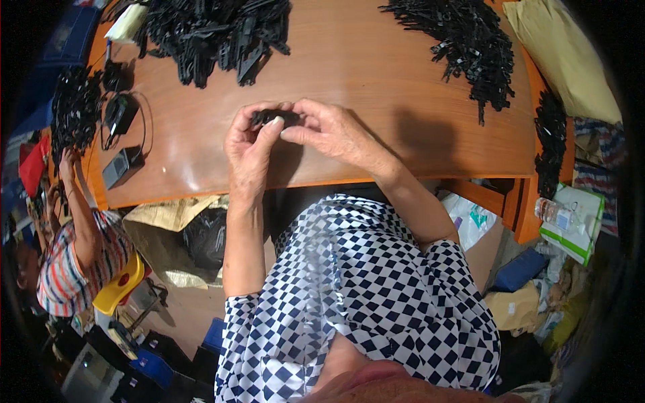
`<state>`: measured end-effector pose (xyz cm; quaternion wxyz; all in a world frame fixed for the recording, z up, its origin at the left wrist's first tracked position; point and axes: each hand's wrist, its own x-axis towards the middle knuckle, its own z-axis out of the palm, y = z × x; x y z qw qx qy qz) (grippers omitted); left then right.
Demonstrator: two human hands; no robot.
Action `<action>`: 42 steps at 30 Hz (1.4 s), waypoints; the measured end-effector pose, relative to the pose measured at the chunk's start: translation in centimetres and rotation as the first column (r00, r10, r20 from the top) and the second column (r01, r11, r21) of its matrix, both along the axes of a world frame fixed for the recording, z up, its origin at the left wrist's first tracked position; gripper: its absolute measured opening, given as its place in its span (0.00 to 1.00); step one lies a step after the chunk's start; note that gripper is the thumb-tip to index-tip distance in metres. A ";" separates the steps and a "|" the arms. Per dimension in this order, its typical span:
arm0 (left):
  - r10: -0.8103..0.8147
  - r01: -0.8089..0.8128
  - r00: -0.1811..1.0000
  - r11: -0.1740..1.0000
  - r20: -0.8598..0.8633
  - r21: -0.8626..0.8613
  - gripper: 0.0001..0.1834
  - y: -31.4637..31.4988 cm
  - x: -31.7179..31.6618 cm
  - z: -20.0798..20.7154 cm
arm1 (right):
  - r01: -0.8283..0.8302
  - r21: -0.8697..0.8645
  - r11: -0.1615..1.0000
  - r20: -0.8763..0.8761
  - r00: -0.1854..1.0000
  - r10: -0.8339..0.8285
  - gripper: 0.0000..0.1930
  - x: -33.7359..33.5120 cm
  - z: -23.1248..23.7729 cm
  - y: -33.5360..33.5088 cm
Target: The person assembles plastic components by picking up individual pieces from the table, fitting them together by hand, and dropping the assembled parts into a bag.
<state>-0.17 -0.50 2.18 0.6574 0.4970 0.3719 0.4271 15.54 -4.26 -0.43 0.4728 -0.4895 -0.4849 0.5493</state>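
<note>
Just above the table's near part, my left hand (250, 138) and my right hand (330, 131) meet around a small black plastic part (285, 117). Fingers and thumbs of both hands close on it from either side, so much of its shape is hidden. Its exact kind is too small to make out. Beyond my hands lies a large heap of long black plastic parts (215, 33) at the far left of the table. Another heap of black plastic parts (474, 50) spreads at the far right.
The brown wooden table (349, 67) stands before me. A black box with a cord (123, 166) and a black adapter (121, 113) sit at its left. A person in a striped shirt (84, 262) works at far left. A clear bottle (554, 213) lies at right.
</note>
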 end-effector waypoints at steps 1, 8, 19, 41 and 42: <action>-0.014 0.014 1.000 1.000 -0.004 0.012 0.11 0.1 0.1 0.2 | 0.006 -0.001 1.000 -0.008 1.000 -0.006 0.17 0.1 0.8 -0.1; -0.051 0.052 0.999 0.994 0.009 -0.101 0.11 0.3 0.9 0.0 | 0.172 0.196 0.965 0.141 0.969 -0.202 0.13 -0.1 0.2 -1.0; 0.057 -0.040 0.940 0.998 -0.338 0.058 0.03 5.4 -1.1 0.3 | -0.188 0.561 0.807 0.824 0.027 -0.566 0.06 14.5 -2.3 2.1; 0.005 -0.019 0.989 0.996 -0.148 -0.089 0.06 8.4 -3.2 -2.5 | -0.185 0.445 0.876 0.791 0.541 -0.287 0.14 17.5 -4.1 6.5; 0.001 0.005 0.999 0.984 0.036 -0.180 0.07 7.3 -3.0 -2.6 | 0.032 0.167 0.985 0.615 0.778 -0.130 0.14 15.1 -2.4 5.9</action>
